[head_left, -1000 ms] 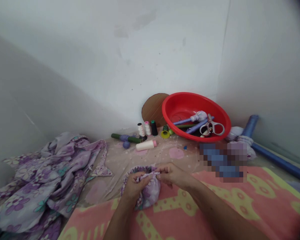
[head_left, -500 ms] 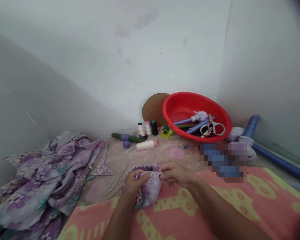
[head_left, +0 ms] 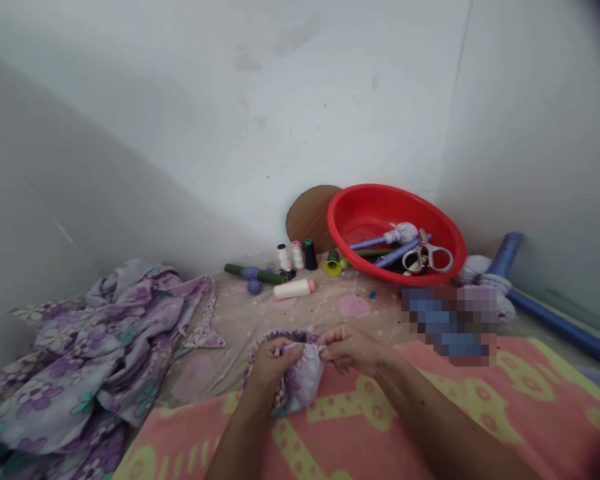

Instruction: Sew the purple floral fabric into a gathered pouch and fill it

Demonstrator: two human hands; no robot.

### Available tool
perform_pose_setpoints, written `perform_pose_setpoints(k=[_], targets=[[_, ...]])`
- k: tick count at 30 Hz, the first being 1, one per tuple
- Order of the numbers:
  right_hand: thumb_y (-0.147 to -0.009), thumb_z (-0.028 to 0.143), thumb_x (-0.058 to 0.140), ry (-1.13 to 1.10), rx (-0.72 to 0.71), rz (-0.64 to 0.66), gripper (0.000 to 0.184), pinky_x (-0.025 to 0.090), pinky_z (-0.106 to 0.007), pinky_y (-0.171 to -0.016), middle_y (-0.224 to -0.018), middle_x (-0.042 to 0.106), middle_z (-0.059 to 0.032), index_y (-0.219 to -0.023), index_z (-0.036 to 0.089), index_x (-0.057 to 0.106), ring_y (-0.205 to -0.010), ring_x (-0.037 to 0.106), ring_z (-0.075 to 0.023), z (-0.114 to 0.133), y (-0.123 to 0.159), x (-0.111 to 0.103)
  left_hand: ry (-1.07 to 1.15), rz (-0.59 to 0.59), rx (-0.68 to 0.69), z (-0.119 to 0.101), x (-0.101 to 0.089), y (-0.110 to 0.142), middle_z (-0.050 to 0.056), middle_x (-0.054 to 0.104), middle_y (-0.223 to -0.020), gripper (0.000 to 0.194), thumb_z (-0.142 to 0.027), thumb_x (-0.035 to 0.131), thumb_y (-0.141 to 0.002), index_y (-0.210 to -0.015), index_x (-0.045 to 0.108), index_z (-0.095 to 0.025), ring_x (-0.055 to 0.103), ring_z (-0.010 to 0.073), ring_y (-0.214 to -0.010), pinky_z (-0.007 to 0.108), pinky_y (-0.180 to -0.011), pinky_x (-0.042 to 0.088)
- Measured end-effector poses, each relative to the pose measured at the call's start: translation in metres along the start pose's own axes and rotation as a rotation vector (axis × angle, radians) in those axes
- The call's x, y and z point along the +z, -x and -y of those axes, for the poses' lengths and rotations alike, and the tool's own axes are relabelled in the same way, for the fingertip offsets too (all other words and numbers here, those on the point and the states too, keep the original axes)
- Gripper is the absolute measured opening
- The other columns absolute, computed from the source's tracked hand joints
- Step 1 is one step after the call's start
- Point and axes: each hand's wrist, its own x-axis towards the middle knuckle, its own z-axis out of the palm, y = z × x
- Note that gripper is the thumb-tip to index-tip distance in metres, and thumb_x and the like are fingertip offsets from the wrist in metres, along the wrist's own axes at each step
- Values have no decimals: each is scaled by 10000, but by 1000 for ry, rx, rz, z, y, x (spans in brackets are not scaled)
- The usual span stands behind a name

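A small bundle of purple floral cloth (head_left: 300, 383) rests at the edge of a pink and yellow blanket (head_left: 480, 407). My left hand (head_left: 270, 367) is closed around its upper left side. My right hand (head_left: 353, 348) pinches the gathered top edge of the same cloth from the right. The two hands nearly touch above the bundle. What lies inside the bundle is hidden.
A heap of matching purple floral fabric (head_left: 90, 360) lies at the left. Thread spools (head_left: 296, 257), a white cone of thread (head_left: 293, 289) and a green stick (head_left: 253, 273) sit by the wall. A red basin (head_left: 375, 207) holds scissors (head_left: 427, 253) and wrapped sticks. Blue poles (head_left: 555, 320) lie at the right.
My right hand has drawn slightly back along the gathered edge, and both hands have shifted their grip a little. The view has drifted slightly; the other things have not moved.
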Motion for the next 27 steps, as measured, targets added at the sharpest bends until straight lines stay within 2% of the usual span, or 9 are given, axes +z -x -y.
perform_pose_setpoints(k=[6, 15, 21, 27], targets=[[-570, 201, 629, 42, -34, -15, 142, 297, -141, -300, -458, 459, 75, -671, 114, 580, -304, 383, -23, -4, -4, 3, -35, -7, -6, 1, 2, 0, -35, 468, -434, 282, -358, 702, -478, -489, 552, -120, 395, 80, -433, 189, -430, 275], [-582, 190, 615, 75, -55, 5, 151, 301, -142, -300, -463, 456, 80, -701, 127, 545, -305, 363, -24, -6, -5, -1, -73, 34, -14, -3, 2, -2, -45, 456, -436, 298, -368, 695, -492, -500, 518, -128, 378, 76, -434, 188, -442, 266], [-565, 190, 600, 50, -25, 10, 153, 297, -147, -293, -445, 439, 88, -688, 128, 534, -283, 331, -19, -1, -2, -2, -64, 64, -7, -3, -8, 0, -46, 476, -471, 248, -342, 658, -572, -583, 522, -135, 392, 74, -447, 178, -441, 271], [-556, 200, 609, 44, -15, -26, 153, 294, -152, -286, -420, 423, 92, -664, 116, 540, -270, 313, -17, 3, 0, 1, -73, 9, -39, -4, -8, 2, -56, 450, -438, 275, -355, 676, -533, -531, 504, -140, 381, 72, -420, 176, -413, 261]])
